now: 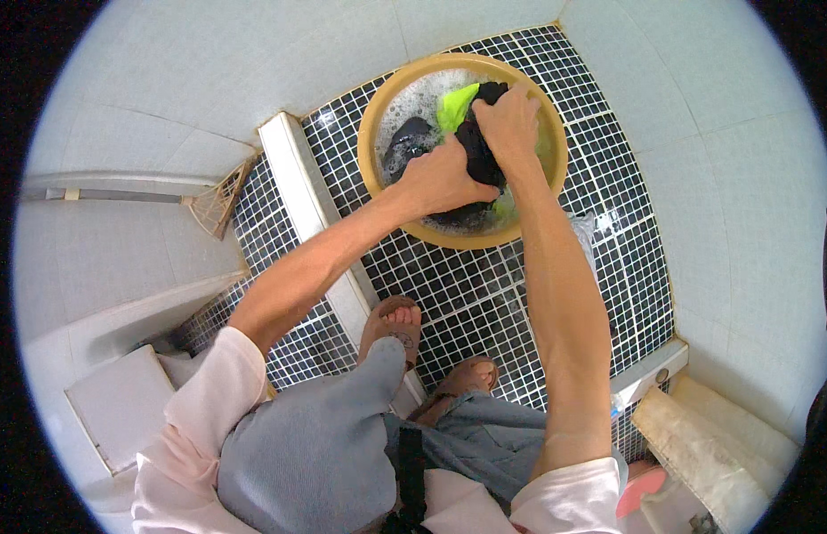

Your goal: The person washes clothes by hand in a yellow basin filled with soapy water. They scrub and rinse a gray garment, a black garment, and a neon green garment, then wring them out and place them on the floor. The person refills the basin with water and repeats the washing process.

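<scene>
A round yellow plastic basin (463,241) stands on the floor before me, holding soapy water (413,100) with white suds. Dark, wet cloth (479,152) with a bright yellow-green section (457,107) is bunched between my two hands. My left hand (446,175) grips its lower left side, thumb pointing right. At its upper right end, my right hand (510,123) has its fingers curled over the fabric. More dark cloth (410,143) lies partly under the water at the basin's left. The fingertips of both hands are partly hidden.
Black mosaic tiles with white joints (466,294) cover the floor. A raised white ledge (300,180) runs at the left. A long-handled brush or broom (216,200) leans by the left wall. Clear plastic (583,230) lies right of the basin. My sandalled feet (393,327) are below it.
</scene>
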### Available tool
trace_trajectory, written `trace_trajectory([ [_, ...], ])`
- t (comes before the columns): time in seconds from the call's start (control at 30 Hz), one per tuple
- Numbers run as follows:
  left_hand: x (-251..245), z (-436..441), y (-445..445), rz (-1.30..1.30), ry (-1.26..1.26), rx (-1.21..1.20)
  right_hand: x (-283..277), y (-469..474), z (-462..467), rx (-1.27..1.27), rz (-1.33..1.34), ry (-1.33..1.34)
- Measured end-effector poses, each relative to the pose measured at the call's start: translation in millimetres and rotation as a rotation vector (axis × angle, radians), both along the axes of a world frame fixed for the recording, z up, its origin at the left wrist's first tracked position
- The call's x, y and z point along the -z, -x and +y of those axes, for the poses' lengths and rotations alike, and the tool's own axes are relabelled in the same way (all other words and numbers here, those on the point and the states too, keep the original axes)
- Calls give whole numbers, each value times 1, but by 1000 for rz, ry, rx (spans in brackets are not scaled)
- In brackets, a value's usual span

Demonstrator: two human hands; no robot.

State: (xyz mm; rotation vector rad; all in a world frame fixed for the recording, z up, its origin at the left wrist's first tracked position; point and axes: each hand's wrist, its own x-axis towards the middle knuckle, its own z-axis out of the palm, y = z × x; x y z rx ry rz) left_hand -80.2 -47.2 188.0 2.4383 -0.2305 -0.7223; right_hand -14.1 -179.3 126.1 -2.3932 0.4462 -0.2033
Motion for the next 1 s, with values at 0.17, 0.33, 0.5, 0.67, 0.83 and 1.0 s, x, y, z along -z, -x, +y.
trace_trajectory([
  [0.17, 25, 17, 4, -86, 298, -136, -5, -11, -14, -80, 32, -292],
  [0.33, 19, 47, 2, 656, 1167, -368, -14, 15, -61, -241, 229, -1551],
  [0.5, 23, 52, 17, 1105, 1640, -589, 2, 54, -51, 124, 177, -1837],
  [0.67, 30, 44, 9, 1204, 1730, -468, -16, 35, -32, -348, -239, -1704],
  [0.83, 7, 39, 3, 1062, 1623, -549, -65, 22, -31, -241, -123, -1398],
  [1.0, -28, 42, -6, 452, 1125, -247, -94, 2, -34, -153, -32, -1271],
])
